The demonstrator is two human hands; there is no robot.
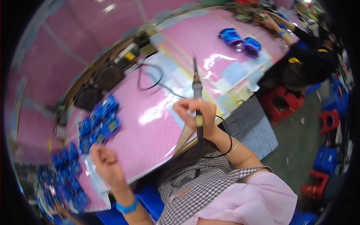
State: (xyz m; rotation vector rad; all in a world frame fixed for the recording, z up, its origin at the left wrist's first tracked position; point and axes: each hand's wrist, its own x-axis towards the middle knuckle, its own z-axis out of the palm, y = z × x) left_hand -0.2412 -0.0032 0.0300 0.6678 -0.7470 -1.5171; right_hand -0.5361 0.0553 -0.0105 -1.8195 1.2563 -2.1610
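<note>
My right hand [206, 114] grips a soldering iron [197, 90] by its handle, the metal tip pointing away from me above the pink table mat [138, 146]. The iron's dark cable loops down beside my wrist, and a dark cord [150, 89] curves across the mat toward the back. At the table's near left, my left hand [107, 165] is raised with its fingers curled closed; whether something small is between them cannot be made out. Just beyond it lies a cluster of shiny blue wrapped parts [99, 122]. More blue parts [69, 170] are heaped farther left.
Dark round-fronted units [108, 76] line the back edge of the table. Two blue wrapped pieces [230, 36] lie on the far right mat. Another person's hand [270, 22] works over a pile at far right. Red stools [283, 103] stand on the floor.
</note>
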